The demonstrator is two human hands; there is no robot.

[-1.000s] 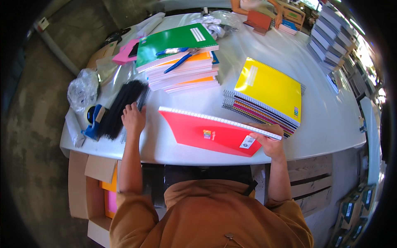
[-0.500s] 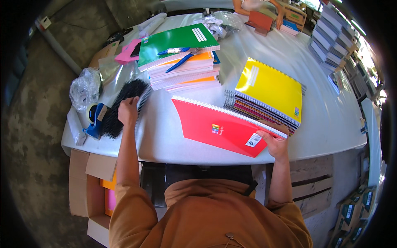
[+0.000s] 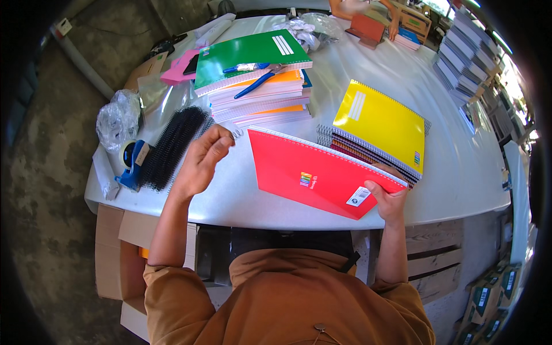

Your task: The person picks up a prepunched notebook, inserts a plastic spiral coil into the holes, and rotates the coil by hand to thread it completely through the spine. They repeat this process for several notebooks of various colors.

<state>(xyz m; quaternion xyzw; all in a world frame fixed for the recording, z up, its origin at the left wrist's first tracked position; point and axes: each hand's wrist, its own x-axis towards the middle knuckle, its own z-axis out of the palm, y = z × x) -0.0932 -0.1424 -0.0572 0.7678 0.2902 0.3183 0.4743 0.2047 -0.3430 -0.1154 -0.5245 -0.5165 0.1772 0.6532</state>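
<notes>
A red notebook block (image 3: 310,172), with a row of punched holes along its upper edge, is tilted up near the table's front. My right hand (image 3: 390,198) grips it at its right end, thumb on the red cover. Just off its upper left corner, my left hand (image 3: 206,158) is closed in a pinch on a spiral binding coil (image 3: 237,134). Only the loops at the coil's end show past the fingers. A pile of black spiral coils (image 3: 175,146) lies left of this hand. Bound notebooks with a yellow cover (image 3: 379,126) on top are stacked behind the red one.
Pliers with blue handles (image 3: 256,83) rest on a stack topped by a green notebook (image 3: 247,54). A blue tape dispenser (image 3: 133,167) and crumpled plastic (image 3: 118,118) are at the left. An open cardboard box (image 3: 109,253) stands below. Another person's hand (image 3: 393,29) is at the far side.
My left hand has left the pile of black coils and moved right with a coil, up to the red notebook's corner. My right hand still holds the notebook in nearly the same place.
</notes>
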